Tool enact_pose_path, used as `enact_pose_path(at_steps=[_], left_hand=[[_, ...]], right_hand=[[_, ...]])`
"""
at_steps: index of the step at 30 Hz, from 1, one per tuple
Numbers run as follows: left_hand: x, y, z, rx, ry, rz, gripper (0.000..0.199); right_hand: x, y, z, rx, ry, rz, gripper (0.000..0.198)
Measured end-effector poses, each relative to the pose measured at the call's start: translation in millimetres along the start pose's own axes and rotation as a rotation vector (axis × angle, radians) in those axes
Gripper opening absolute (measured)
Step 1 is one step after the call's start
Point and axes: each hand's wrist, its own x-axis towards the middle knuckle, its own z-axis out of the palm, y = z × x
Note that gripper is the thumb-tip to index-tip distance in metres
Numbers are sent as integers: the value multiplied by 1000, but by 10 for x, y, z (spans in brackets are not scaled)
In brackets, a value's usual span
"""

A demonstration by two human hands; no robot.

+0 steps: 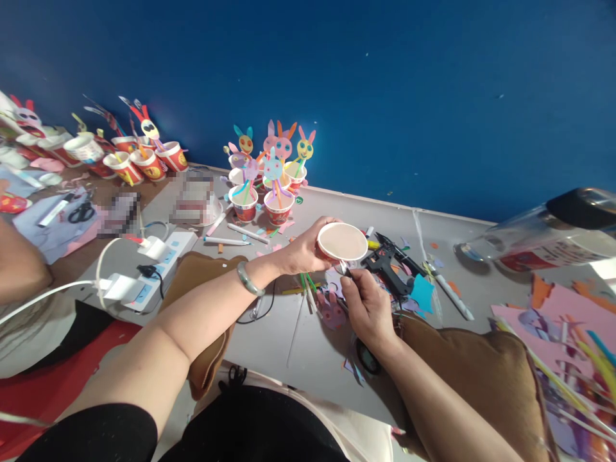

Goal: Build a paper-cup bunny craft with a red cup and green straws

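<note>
My left hand, a bangle at its wrist, is wrapped round a paper cup whose pale round end faces me. My right hand is closed on a small tool with a shiny metal tip and a dark handle. That tip meets the near edge of the cup; fingers hide most of the tool, so its kind is unclear. Below the cup lie a pink paper rabbit face and several straws. A black glue gun rests just right of the cup.
Decorated cups with rabbit faces stand against the blue wall. Left are a power strip with plugs and cables, and another person's arm. Brown cushions lie at the table's near edge. A clear bottle is at right.
</note>
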Motion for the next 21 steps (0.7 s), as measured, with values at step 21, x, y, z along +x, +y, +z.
enact_pose_path(at_steps=[21], left_hand=[[9,25,1,-52,6,-60,76]], right_hand=[[-5,-35,-5,7,-30,61,24]])
